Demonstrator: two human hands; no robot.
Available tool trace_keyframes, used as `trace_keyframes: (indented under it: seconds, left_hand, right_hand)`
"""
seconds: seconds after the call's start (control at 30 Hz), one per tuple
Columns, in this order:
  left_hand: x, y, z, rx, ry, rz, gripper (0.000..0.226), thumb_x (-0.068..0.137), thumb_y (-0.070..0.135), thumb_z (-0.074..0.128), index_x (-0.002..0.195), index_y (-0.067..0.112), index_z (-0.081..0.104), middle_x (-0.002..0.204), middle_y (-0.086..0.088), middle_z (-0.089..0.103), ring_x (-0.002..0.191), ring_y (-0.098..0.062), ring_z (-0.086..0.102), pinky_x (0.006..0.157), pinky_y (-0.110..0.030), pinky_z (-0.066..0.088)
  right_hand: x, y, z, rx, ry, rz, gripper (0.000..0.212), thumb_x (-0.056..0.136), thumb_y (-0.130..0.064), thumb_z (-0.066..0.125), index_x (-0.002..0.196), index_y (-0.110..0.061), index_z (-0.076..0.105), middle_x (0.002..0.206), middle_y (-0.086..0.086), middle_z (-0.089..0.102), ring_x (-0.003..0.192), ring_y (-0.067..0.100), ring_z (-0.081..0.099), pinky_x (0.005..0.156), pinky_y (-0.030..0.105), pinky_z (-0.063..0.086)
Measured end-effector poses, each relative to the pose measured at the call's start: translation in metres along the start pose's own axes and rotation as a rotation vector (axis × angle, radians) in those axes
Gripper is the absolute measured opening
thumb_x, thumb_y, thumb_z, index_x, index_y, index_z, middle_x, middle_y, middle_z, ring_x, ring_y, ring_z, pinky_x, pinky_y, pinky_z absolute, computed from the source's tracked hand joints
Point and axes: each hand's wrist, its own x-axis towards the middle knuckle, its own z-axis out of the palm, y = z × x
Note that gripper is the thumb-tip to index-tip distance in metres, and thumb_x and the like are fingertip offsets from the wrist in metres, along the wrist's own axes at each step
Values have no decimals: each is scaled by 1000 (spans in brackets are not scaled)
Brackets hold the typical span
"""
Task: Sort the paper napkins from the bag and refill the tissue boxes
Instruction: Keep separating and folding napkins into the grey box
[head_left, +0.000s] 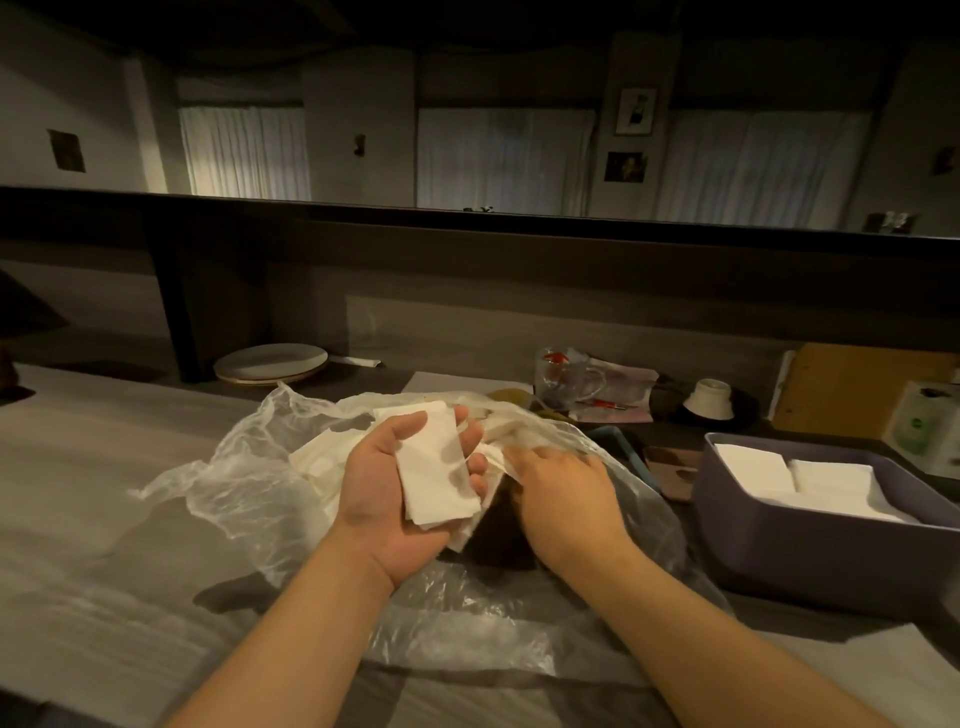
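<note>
Left hand cups stack of white folded paper napkins; right hand reaches into crumpled clear plastic bag, grip unclear. Square stack edges before loading grey tissue box, right.

No legible text on anything.

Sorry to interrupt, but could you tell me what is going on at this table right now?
A person is sorting paper napkins out of a clear plastic bag that lies open on the table. The left hand holds a small stack of folded napkins palm up, while the right hand reaches into the bag among the loose napkins; whether it grips one cannot be seen. To the right stands a purple tissue box, open on top, with white napkins already inside.
</note>
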Motion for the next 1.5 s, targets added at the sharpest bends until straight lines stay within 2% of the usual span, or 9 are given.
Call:
trace_keyframes:
  seconds: [0.17, 0.4, 0.5, 0.6, 0.8, 1.0, 1.2, 1.33, 1.5]
  left_hand:
    - [-3, 4, -3, -85, -53, 3, 46, 89, 33, 56, 128, 10, 66, 102, -14, 70, 79, -24, 61, 75, -33, 50]
    - [0, -3, -2, -10, -74, -14, 45, 90, 31, 52, 128, 10, 64, 103, -13, 67, 76, -26, 59, 75, -34, 47]
    - [3, -4, -3, 17, -76, -26, 47, 88, 31, 55, 130, 11, 63, 106, -12, 66, 77, -26, 59, 75, -35, 47]
    - [4, -5, -2, 52, -60, -27, 48, 87, 31, 56, 131, 11, 62, 106, -13, 66, 77, -25, 58, 73, -35, 47]
    - [5, -7, -1, 109, -27, -30, 46, 91, 34, 54, 131, 13, 63, 105, -14, 69, 76, -24, 59, 68, -34, 50]
    - [5, -9, 0, 105, -52, -44, 41, 91, 32, 53, 125, 12, 62, 100, -13, 68, 75, -23, 57, 68, -33, 47]
    - [7, -9, -2, 112, -65, -49, 43, 87, 31, 55, 125, 12, 63, 102, -12, 67, 77, -23, 56, 70, -33, 45]
    - [7, -9, -2, 107, -73, -55, 46, 85, 31, 57, 126, 12, 63, 103, -12, 67, 76, -23, 56, 70, -34, 45]
    - [9, -8, -2, 122, -50, -51, 48, 86, 34, 57, 130, 13, 63, 103, -13, 69, 77, -23, 58, 70, -34, 47]
  right_hand:
    - [-24, 22, -31, -41, -91, -155, 45, 104, -26, 50, 148, -37, 46, 142, -7, 56, 131, 17, 51, 114, 37, 39]
    - [-50, 46, -55, 292, -576, -136, 52, 90, -32, 67, 135, -53, 54, 140, -26, 43, 132, 2, 40, 114, 30, 35]
    - [-49, 48, -55, 488, -446, -82, 38, 93, -32, 64, 126, -51, 60, 132, -30, 48, 128, -2, 45, 110, 32, 42]
    - [-47, 44, -46, 416, -252, -130, 25, 89, -46, 67, 113, -48, 64, 119, -31, 53, 116, -5, 46, 106, 35, 46]
    - [-51, 27, -42, 260, -412, -257, 59, 70, -79, 71, 120, -50, 58, 116, -29, 47, 113, 1, 42, 105, 38, 41]
    - [-55, 13, -37, 236, -485, -309, 43, 77, -60, 78, 110, -43, 57, 109, -23, 49, 99, 3, 49, 90, 27, 51]
    - [-55, 16, -40, 299, -462, -295, 19, 96, -41, 66, 114, -38, 68, 106, -18, 55, 96, 5, 56, 91, 27, 54]
    - [-54, 14, -39, 299, -452, -294, 20, 95, -43, 67, 115, -39, 68, 105, -19, 55, 95, 4, 56, 88, 26, 54]
    - [-54, 13, -37, 229, -497, -292, 45, 78, -62, 78, 116, -46, 61, 113, -23, 51, 101, 3, 53, 92, 27, 53]
